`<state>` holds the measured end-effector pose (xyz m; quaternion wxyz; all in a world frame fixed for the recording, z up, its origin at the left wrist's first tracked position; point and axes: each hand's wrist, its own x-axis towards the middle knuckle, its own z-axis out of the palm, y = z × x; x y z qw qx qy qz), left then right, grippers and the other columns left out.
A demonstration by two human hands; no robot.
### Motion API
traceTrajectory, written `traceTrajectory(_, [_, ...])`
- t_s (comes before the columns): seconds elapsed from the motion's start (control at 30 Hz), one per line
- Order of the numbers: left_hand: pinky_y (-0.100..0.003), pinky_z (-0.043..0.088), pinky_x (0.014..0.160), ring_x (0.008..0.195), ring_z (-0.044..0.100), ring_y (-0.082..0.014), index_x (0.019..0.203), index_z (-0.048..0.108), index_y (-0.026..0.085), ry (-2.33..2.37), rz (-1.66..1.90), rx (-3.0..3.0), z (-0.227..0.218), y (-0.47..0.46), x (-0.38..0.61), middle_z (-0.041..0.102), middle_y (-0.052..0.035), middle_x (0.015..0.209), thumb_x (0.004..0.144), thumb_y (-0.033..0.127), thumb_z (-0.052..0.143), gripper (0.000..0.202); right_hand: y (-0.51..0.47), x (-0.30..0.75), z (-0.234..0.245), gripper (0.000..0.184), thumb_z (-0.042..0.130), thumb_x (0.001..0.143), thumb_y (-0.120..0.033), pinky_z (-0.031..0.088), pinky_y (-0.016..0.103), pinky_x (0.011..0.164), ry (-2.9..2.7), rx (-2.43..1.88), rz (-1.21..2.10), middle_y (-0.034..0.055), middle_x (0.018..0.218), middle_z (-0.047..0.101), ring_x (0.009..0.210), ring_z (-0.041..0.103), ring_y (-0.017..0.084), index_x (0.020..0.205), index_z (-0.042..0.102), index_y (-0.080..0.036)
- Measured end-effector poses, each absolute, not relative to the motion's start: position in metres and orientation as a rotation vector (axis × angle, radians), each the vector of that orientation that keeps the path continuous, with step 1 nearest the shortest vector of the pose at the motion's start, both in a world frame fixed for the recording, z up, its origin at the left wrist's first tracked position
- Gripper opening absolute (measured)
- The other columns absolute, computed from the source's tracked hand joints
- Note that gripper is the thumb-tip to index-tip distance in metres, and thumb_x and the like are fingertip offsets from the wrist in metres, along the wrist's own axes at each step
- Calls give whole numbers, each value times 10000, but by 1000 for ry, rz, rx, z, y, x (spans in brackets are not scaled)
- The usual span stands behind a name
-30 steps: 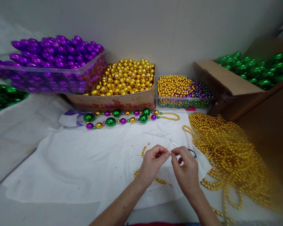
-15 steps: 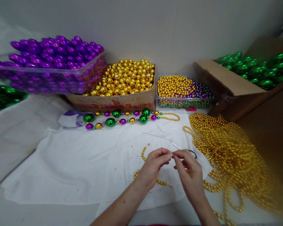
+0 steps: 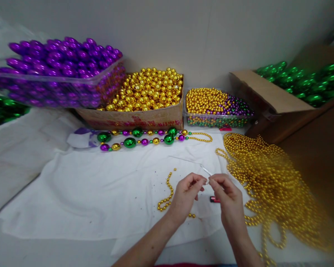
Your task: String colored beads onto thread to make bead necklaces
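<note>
Over the white cloth (image 3: 100, 196), my left hand (image 3: 183, 196) and my right hand (image 3: 230, 194) meet fingertip to fingertip. Both are closed in a pinch around a tiny whitish bit, too small to name. Left of them lies a short strand of gold beads (image 3: 171, 189), partly hidden by my left hand. A thin long needle (image 3: 183, 159) rests just beyond my fingers. Silver blades of scissors (image 3: 205, 170) point out from behind my right hand. Beneath my right palm shows a red object with a black end (image 3: 214, 199), partly covered.
A necklace of green, purple and gold beads (image 3: 144, 141) lies along the back. Behind it stand a purple-bead tub (image 3: 91, 82), a gold-bead carton (image 3: 133, 119) and a mixed-bead tub (image 3: 219, 121). Gold strands (image 3: 275, 185) heap at right, below a green-bead box (image 3: 269, 91).
My right hand has shifted slightly right and its fingertips have parted a little from my left ones. More of the gold strand and the red object's black end now shows.
</note>
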<state>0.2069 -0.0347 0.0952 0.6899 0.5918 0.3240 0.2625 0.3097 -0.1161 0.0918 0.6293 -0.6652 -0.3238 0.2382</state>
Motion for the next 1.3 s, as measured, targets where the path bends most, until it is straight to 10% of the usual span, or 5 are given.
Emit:
traceTrajectory(0.23, [-181, 262, 430, 450, 363, -63, 834, 529, 158, 682, 386, 1188, 91, -37, 210, 441, 61, 533, 843, 390, 530, 232, -112, 321, 91, 148, 668, 771, -325, 357, 223, 533, -500, -1361, 566, 17, 863, 589, 611, 438, 97, 798, 643, -181])
traceTrajectory(0.67, [-206, 114, 429, 427, 198, -37, 794, 590, 121, 592, 350, 1017, 95, -32, 193, 314, 84, 491, 789, 322, 616, 203, -103, 346, 107, 201, 594, 831, -372, 441, 192, 471, -678, -1268, 1052, 83, 1019, 637, 839, 579, 171, 881, 633, -181])
traceTrajectory(0.8, [-201, 78, 427, 421, 145, -32, 783, 562, 128, 592, 427, 886, 95, -20, 188, 267, 97, 481, 798, 309, 615, 189, -115, 360, 96, 289, 606, 818, -368, 403, 200, 439, -897, -1564, 1146, 8, 741, 637, 614, 568, 139, 1052, 594, -199])
traceTrajectory(0.93, [-198, 70, 432, 421, 141, -32, 763, 550, 131, 614, 447, 891, 91, -15, 185, 240, 102, 472, 797, 312, 616, 196, -127, 383, 95, 187, 606, 825, -346, 404, 221, 507, -1132, -1661, 881, 1, 651, 606, 583, 547, 126, 782, 650, -169])
traceTrajectory(1.3, [-211, 107, 437, 417, 184, -40, 724, 555, 136, 628, 342, 1108, 85, -24, 182, 279, 92, 456, 787, 332, 596, 209, -128, 390, 102, 197, 516, 899, -217, 416, 236, 600, -1563, -1899, -288, 62, 771, 715, 646, 651, 154, 801, 679, -166])
